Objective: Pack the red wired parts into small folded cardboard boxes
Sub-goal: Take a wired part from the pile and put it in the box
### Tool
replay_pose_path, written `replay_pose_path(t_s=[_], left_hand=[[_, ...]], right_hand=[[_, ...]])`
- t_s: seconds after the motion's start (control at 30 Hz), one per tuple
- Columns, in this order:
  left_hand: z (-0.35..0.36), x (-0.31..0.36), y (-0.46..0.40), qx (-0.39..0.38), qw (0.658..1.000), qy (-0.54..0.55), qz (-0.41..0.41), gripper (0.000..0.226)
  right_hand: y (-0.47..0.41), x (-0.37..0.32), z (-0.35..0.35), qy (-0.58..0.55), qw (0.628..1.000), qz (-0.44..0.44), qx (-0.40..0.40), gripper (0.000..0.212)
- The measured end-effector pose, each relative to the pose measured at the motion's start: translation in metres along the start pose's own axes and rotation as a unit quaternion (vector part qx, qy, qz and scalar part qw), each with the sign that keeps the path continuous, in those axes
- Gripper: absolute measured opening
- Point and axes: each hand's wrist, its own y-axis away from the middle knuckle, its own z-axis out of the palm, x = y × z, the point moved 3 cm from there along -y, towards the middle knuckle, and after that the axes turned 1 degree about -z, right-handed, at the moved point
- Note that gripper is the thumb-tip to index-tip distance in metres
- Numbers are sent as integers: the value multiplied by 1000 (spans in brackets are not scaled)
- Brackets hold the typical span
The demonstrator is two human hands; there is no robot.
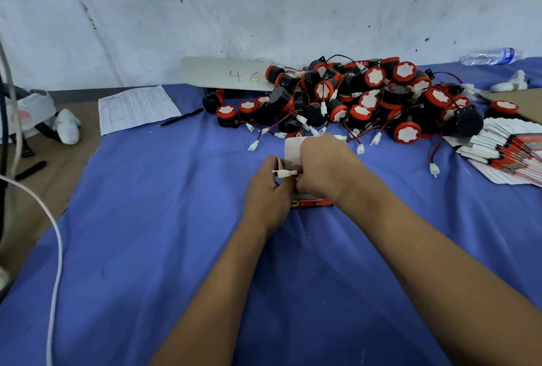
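The small cardboard box (311, 203), red and black along its printed near edge, sits on the blue cloth (164, 248) that covers the table, mid-frame, between the two hands. Its pale flap (293, 148) stands up behind the right hand. The left hand (265, 192) grips the box's left side with curled fingers, and a white connector plug (284, 173) sticks out sideways just above its thumb. The right hand (324, 164) is curled over the box's open top, knuckles up; what it holds inside is hidden.

Behind the box lies a heap of red wired parts (352, 98), black bodies with red rims and white faces, thin red-and-black leads and white plugs trailing toward the hands. A fanned stack of flat, unfolded boxes (504, 157) lies at the right. Behind the heap, a grey board (223, 73) marked "46" leans at the wall. To the left lie a printed form (135, 107) and a black pen (181, 116). A plastic water bottle (488, 56) lies on its side far right.
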Motion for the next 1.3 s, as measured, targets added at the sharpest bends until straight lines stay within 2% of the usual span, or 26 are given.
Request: replay_pose_path(t_s=[0.13,0.23,0.33,0.4,0.47,0.5,0.57,0.63,0.77,0.87,1.03,1.13,1.3], left_hand=[[7,0,3,-3,1000,-5,11,4],[9,-1,0,9,1000,-17,15,13],[11,-6,-7,22,1000,-14,-15,22],[12,-7,-8,26,999,-20,-21,14],[12,-6,-8,26,999,-21,-22,9],[12,-6,-8,24,999,-20,-24,8],[12,-6,-7,24,999,-21,-26,4],[12,-6,-7,27,999,-18,-23,5],[12,-6,-6,29,999,-17,-22,6],[13,-6,-6,29,999,-20,-18,10],[13,-6,-7,36,999,-18,-3,26],[16,-5,-6,33,999,-23,-2,23],[18,-6,-7,30,999,-16,0,22]], right_hand=[[2,1,-2,15,1000,-9,-18,38],[4,4,-6,-2,999,-39,-34,38],[7,12,-9,-28,998,-36,-45,38],[8,17,-11,-3,1000,-21,0,27],[10,20,-14,28,996,-4,85,13],[10,21,-15,32,992,8,120,15],[12,20,-16,29,988,22,149,18],[14,17,-15,17,986,28,164,10],[19,5,-10,51,979,39,195,28],[21,-1,-10,52,980,32,189,38],[19,-8,-8,79,984,42,154,43],[21,-10,-2,112,983,36,145,44],[20,-6,5,72,985,31,152,42]])
